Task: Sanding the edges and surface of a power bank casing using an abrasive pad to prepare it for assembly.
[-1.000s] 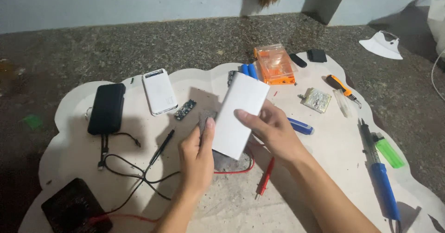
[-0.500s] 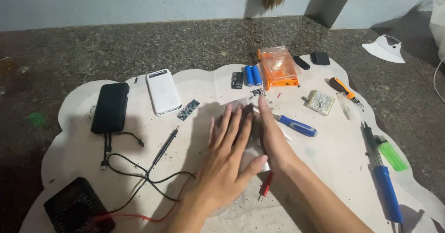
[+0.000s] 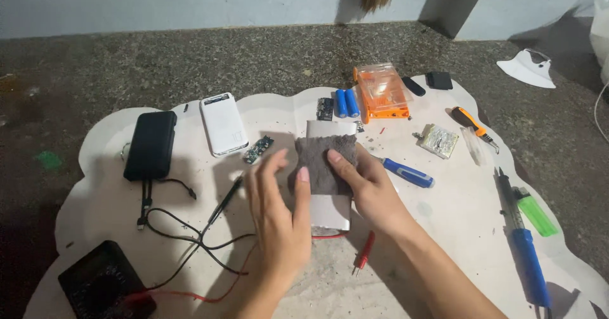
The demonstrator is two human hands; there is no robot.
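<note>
pinching grey cloth [image 3: 327, 161] on white case [image 3: 330, 208] | right hand [image 3: 371, 189] fingers | left hand [image 3: 279, 220] fingers loosely spread, thumb touching

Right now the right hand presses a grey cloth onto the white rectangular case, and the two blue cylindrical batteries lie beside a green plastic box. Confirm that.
Not quite: the plastic box beside the two blue cylindrical batteries is orange, not green. The head view shows it. The rest stands: the right hand presses the grey cloth onto the white rectangular case.
</note>
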